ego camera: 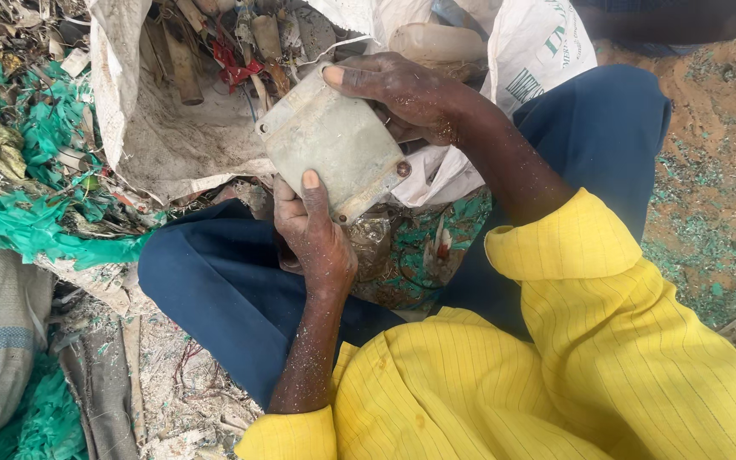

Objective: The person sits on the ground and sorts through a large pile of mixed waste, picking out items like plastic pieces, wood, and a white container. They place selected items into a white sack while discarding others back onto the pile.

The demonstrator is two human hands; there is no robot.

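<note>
A flat grey metal plate [332,140] with rounded corners and a small screw at two corners is held between both hands above my lap. My left hand [313,234] grips its lower edge, thumb pressed on the face. My right hand [402,94] curls over its top right edge, thumb lying along the upper rim. Both hands are dusty. I sit cross-legged in dark blue trousers [223,281] and a yellow shirt [606,358].
An open white sack [142,119] of scrap pipes, wires and red pieces lies just behind the plate. Green plastic shreds [36,221] and debris pile at the left. Small scrap parts [411,251] lie between my legs. Bare reddish ground [709,128] is at the right.
</note>
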